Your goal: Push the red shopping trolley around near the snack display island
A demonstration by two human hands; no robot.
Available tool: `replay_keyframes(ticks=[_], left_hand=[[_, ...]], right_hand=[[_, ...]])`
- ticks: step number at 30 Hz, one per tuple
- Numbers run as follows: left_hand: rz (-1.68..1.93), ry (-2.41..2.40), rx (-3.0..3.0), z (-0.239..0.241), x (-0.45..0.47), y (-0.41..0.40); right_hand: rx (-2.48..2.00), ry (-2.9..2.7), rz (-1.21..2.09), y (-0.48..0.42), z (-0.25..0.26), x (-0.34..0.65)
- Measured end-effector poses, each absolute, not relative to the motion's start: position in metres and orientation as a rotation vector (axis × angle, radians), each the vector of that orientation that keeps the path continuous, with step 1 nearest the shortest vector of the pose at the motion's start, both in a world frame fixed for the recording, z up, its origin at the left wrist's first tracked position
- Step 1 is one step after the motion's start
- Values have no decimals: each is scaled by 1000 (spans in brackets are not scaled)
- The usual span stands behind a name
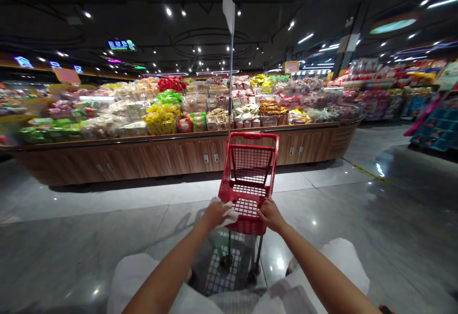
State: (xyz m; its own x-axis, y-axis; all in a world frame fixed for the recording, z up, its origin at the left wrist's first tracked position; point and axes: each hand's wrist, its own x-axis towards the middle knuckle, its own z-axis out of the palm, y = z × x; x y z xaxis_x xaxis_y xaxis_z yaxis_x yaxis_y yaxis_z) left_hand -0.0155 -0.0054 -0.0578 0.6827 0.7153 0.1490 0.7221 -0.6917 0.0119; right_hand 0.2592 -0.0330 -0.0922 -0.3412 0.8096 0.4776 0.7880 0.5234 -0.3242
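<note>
A small red shopping cart (252, 171) stands on the grey tiled floor just ahead of me, its basket empty. My left hand (213, 214) is closed on the near left corner of the cart, with a crumpled white paper or cloth (229, 213) pressed under its fingers. My right hand (270, 214) is closed on the near right corner of the cart. A thin grey pole (230, 80) with a white flag rises from the cart.
A long wooden display counter (186, 154) heaped with packaged snacks runs across the aisle beyond the cart. More shelves of goods (379, 89) stand at the right, with blue crates (438, 130) at the far right. Shiny floor lies open left and right.
</note>
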Motion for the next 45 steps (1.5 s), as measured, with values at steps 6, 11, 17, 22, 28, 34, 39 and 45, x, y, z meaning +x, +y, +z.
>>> replay_keyframes(ticks=[6,11,17,22,28,34,39,45], left_hand=[[-301,-1187,-2925,-60,-27,-5],[-274,-1143,-2990,-61,33,-13],[-413,-1356,-2867,-42,31,-13],[-378,-1198,-2940,-63,14,-41],[-274,-1299,-2874,-68,54,-45],[-224,-1175,-2890,-65,21,-24],[-188,-1262,-2802,-59,-48,-5],[-193,-1430,-2665,-63,-61,-1]], right_hand=[[-1334,-2145,21,-35,-89,250],[-1347,-2193,-2,-37,-86,233],[-1337,-2212,-4,-38,-84,228],[-1306,-2194,9,-35,-87,227],[-1318,-2174,8,-33,-89,224],[-1244,-2241,58,-34,-86,227],[-1249,-2275,61,-33,-81,228],[-1409,-2247,-113,-39,-77,199]])
